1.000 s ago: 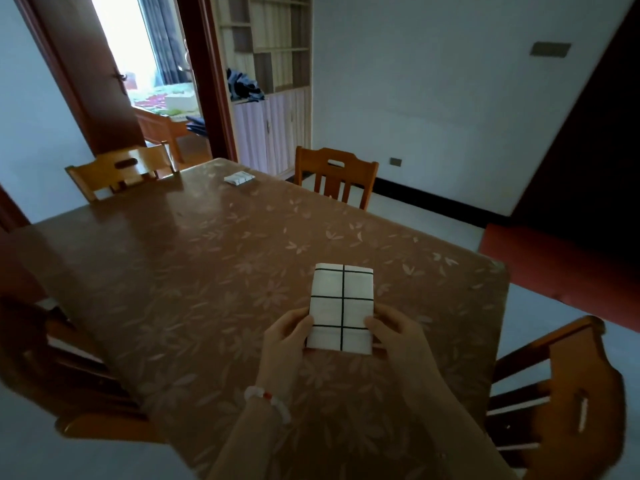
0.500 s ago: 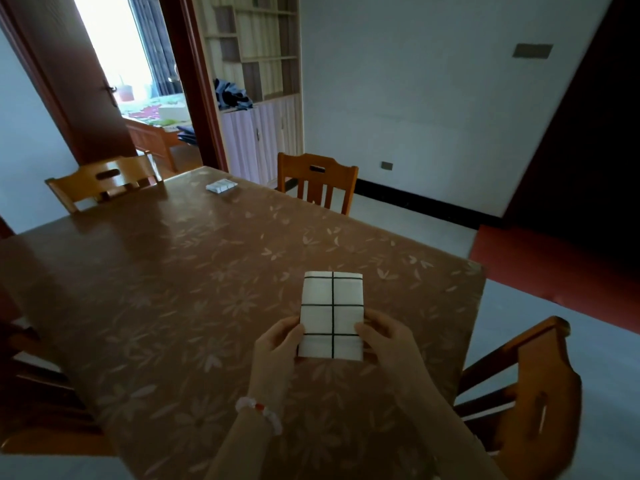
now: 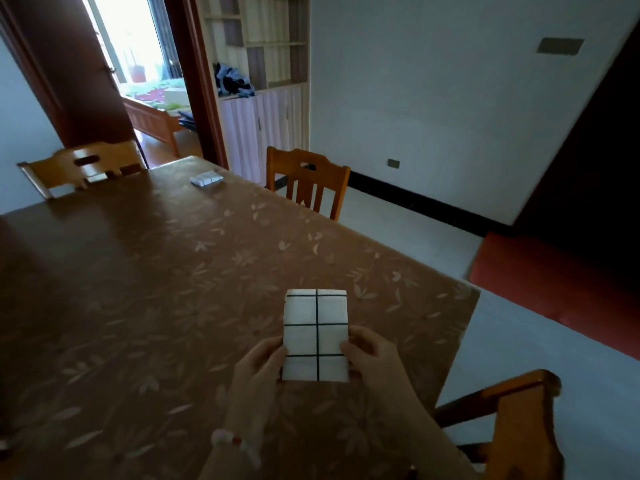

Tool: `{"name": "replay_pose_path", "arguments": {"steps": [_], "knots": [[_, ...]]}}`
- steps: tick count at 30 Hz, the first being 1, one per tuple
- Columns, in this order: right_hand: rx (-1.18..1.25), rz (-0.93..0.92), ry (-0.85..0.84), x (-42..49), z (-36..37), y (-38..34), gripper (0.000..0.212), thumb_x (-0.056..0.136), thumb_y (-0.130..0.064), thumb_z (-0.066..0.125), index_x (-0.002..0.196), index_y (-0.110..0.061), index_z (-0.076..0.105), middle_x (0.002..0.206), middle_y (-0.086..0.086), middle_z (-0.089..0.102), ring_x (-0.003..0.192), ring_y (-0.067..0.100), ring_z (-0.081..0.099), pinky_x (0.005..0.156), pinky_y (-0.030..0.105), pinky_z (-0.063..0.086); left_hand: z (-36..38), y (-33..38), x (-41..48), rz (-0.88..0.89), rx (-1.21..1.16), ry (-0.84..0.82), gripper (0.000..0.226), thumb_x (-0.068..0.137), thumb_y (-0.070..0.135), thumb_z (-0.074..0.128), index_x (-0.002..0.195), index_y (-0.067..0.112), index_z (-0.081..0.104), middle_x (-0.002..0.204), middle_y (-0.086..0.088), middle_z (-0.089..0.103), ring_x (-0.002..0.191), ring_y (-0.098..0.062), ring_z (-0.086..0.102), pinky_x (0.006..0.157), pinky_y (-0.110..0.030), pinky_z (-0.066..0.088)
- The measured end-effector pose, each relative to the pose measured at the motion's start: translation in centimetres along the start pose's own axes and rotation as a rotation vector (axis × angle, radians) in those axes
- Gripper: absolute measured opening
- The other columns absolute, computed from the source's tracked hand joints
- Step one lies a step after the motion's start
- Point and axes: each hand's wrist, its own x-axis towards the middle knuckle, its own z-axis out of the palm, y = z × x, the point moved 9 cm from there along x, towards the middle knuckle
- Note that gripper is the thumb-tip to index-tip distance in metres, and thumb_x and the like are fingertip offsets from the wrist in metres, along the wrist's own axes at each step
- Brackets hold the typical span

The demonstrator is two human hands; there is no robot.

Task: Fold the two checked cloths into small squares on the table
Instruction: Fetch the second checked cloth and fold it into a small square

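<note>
A white cloth with black check lines [image 3: 316,332], folded into a narrow rectangle, lies flat on the brown flower-patterned table [image 3: 145,289] near its right edge. My left hand [image 3: 258,370] pinches the cloth's near left edge. My right hand [image 3: 372,355] grips the near right edge. A second checked cloth [image 3: 206,178], folded small, rests at the far end of the table.
Wooden chairs stand at the far left [image 3: 83,166], the far right side [image 3: 308,183] and the near right corner [image 3: 509,420]. An open doorway [image 3: 138,64] and a shelf cabinet [image 3: 263,81] lie beyond the table. The table's right edge runs close to my right hand.
My view has shifted a little, with the room sliding rightward in frame. Both hands keep their hold on the near end of the folded cloth, which stays flat.
</note>
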Motion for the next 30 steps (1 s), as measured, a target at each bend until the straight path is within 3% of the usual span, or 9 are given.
{"name": "replay_pose_path", "arguments": {"steps": [4,7,11,17,21,26,28,30], "knots": [[-0.011,-0.016,0.041,0.3,-2.5,-0.3,0.017,0.090,-0.012,0.057,0.104,-0.020,0.060,0.100,-0.002,0.067,0.087,0.010,0.065,0.069,0.022,0.055,2.6,0.3,0.1,-0.015,-0.046,-0.026,0.015,0.089,0.006,0.053,0.086,0.018,0.063,0.085,0.002,0.065,0.075,-0.009,0.061,0.052,-0.011,0.048],[-0.014,-0.021,0.077,0.0,-4.2,-0.6,0.015,0.090,-0.014,0.056,0.100,-0.024,0.058,0.098,-0.004,0.066,0.088,0.010,0.064,0.068,0.020,0.054,4.5,0.4,0.2,-0.024,-0.072,-0.060,0.018,0.089,0.005,0.052,0.085,0.020,0.061,0.085,0.001,0.064,0.075,-0.010,0.060,0.051,-0.010,0.048],[-0.007,-0.005,0.172,-1.4,-6.5,-0.6,0.022,0.091,-0.017,0.056,0.112,-0.020,0.057,0.095,-0.009,0.062,0.088,0.007,0.062,0.066,0.017,0.052,6.8,-0.2,0.1,-0.031,-0.072,-0.131,0.015,0.090,0.008,0.053,0.092,0.017,0.064,0.089,-0.002,0.066,0.079,-0.014,0.062,0.056,-0.017,0.050],[0.013,0.017,0.365,-4.9,-11.4,0.2,0.015,0.089,-0.017,0.058,0.103,-0.022,0.063,0.096,-0.004,0.067,0.091,0.016,0.065,0.083,0.034,0.055,11.8,-0.1,-1.4,-0.046,-0.102,-0.279,0.016,0.089,0.008,0.055,0.092,0.020,0.066,0.085,0.002,0.067,0.078,-0.011,0.064,0.057,-0.017,0.050],[0.045,-0.013,0.398,-6.7,-15.3,-0.1,0.015,0.091,-0.016,0.055,0.094,-0.029,0.062,0.093,-0.006,0.066,0.087,0.012,0.065,0.072,0.023,0.054,15.8,1.0,-3.4,-0.037,-0.102,-0.358,0.021,0.089,0.007,0.054,0.083,0.024,0.064,0.078,0.010,0.065,0.068,-0.002,0.064,0.053,-0.012,0.048],[0.103,-0.030,0.424,-8.2,-21.4,0.6,0.016,0.090,-0.013,0.056,0.100,-0.024,0.063,0.099,0.004,0.068,0.088,0.016,0.066,0.073,0.026,0.056,21.9,1.7,-5.9,-0.006,-0.076,-0.417,0.017,0.091,0.008,0.051,0.092,0.018,0.064,0.085,0.004,0.066,0.076,-0.006,0.063,0.056,-0.012,0.049],[0.105,-0.042,0.465,-9.0,-25.0,1.1,0.018,0.089,-0.011,0.057,0.099,-0.024,0.065,0.094,0.003,0.070,0.086,0.018,0.067,0.075,0.031,0.057,25.3,1.5,-7.2,-0.020,-0.081,-0.433,0.017,0.091,0.008,0.051,0.094,0.014,0.066,0.086,-0.002,0.068,0.075,-0.010,0.065,0.060,-0.017,0.052],[0.134,-0.050,0.485,-9.8,-29.0,1.4,0.020,0.088,-0.008,0.057,0.100,-0.021,0.066,0.089,0.000,0.070,0.079,0.011,0.067,0.068,0.026,0.056,29.1,1.1,-8.7,-0.061,-0.091,-0.437,0.017,0.090,0.009,0.053,0.097,0.009,0.068,0.088,-0.008,0.070,0.079,-0.019,0.067,0.069,-0.029,0.055]]}}
